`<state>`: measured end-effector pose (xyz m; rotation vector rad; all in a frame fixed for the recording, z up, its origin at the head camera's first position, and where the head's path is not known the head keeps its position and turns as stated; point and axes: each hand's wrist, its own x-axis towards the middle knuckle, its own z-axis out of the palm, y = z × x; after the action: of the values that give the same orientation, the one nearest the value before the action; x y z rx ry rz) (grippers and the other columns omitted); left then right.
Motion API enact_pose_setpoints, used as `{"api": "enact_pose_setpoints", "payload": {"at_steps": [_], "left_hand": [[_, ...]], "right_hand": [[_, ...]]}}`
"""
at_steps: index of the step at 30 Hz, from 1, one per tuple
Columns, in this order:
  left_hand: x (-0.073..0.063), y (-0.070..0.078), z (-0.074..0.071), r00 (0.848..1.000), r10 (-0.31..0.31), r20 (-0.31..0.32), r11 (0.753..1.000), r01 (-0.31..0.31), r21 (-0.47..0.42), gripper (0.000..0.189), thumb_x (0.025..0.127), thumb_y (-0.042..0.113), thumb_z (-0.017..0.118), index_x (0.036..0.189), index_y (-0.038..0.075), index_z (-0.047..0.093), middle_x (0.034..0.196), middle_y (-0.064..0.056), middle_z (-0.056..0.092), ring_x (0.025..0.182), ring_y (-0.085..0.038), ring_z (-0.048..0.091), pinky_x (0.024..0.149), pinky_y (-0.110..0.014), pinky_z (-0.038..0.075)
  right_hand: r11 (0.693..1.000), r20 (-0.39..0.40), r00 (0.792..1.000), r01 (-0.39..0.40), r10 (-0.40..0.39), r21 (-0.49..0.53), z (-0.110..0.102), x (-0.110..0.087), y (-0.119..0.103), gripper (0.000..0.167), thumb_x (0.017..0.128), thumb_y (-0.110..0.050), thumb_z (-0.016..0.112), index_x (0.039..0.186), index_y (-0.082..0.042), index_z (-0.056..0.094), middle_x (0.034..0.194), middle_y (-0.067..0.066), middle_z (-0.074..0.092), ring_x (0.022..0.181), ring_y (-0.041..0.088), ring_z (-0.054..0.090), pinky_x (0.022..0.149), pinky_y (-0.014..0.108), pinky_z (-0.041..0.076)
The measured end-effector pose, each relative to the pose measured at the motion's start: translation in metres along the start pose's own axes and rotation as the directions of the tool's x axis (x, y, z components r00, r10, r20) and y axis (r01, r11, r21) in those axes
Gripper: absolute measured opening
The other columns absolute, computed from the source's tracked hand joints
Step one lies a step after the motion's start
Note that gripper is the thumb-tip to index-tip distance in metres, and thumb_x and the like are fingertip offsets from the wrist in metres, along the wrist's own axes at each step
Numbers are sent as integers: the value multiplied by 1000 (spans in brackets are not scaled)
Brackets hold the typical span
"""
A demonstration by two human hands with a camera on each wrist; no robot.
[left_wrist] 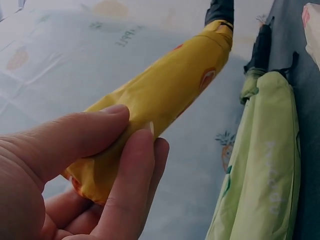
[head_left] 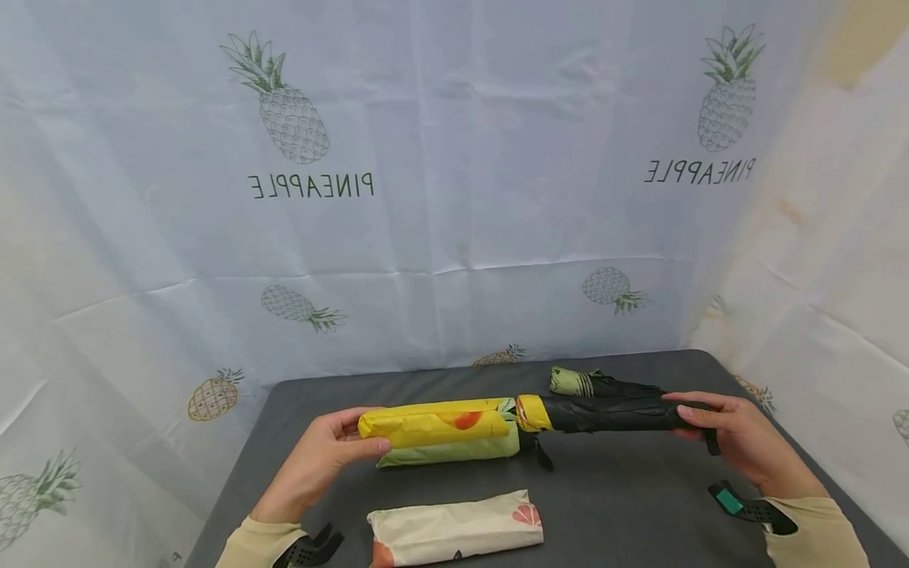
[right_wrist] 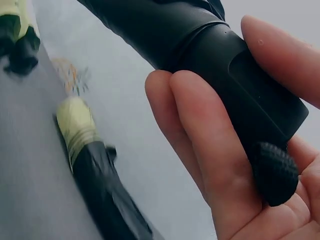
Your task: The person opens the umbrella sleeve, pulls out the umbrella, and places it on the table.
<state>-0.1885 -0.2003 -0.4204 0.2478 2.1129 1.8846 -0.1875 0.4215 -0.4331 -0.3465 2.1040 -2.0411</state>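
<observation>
My left hand (head_left: 323,454) pinches the far left end of a yellow umbrella sleeve (head_left: 433,422), thumb on one side and fingers on the other, as the left wrist view shows. At the sleeve's right end is a folded black umbrella (head_left: 611,413) with a yellow printed end; how far it reaches inside cannot be told. Around the umbrella's black handle (right_wrist: 250,85) curl the fingers of my right hand (head_left: 738,438), with a black strap end (right_wrist: 275,172) hanging by the palm. Sleeve and umbrella are held nearly level in one line above the table.
Under the yellow sleeve lies a light green sleeve (head_left: 454,453). A black umbrella with a green end (head_left: 571,382) lies behind. Nearer me rests a cream pouch (head_left: 454,530) with red prints. Pineapple-printed curtains (head_left: 454,197) stand around the dark table (head_left: 625,505).
</observation>
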Motion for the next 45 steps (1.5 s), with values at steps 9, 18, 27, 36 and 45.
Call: {"api": "enact_pose_setpoints", "payload": {"at_steps": [9,18,27,36,45], "left_hand": [[-7,-15,-2,996,-48,78,999,46,26,67,95,19,86,153,-1,58,131,-9,75,112,-22,77,96,-40,65],[-8,-50,-8,970,-53,238,977,1,214,59,98,14,82,150,-1,61,129,-14,74,105,-19,75,84,-32,65],[-6,-49,0,943,-80,321,933,-42,357,49,98,11,80,145,8,68,119,-10,76,90,-14,68,74,-27,55],[-3,-44,4,948,-92,305,911,-43,410,52,97,15,82,147,12,67,141,-14,70,121,-31,72,90,-32,61],[5,-28,-12,986,-37,166,892,-42,450,53,104,33,74,149,8,64,147,-19,67,130,-38,68,99,-41,62]], "right_hand": [[994,-82,992,-97,100,41,-37,-7,19,44,115,-3,49,128,-31,80,121,-22,75,107,5,78,90,27,65],[971,-166,957,-232,238,51,-62,-8,39,31,113,-10,58,125,-26,82,113,-29,72,103,0,77,94,30,65],[959,-121,953,-282,279,-7,-86,-5,52,31,114,-14,56,126,-34,78,115,-34,67,105,-4,74,100,31,63],[837,-223,912,-405,343,-369,-90,0,46,62,113,-39,60,160,0,51,155,21,59,106,0,75,101,40,63],[653,-288,886,-463,364,-599,-75,-2,40,73,112,-52,55,157,6,50,161,44,38,116,45,68,93,54,59]]}}
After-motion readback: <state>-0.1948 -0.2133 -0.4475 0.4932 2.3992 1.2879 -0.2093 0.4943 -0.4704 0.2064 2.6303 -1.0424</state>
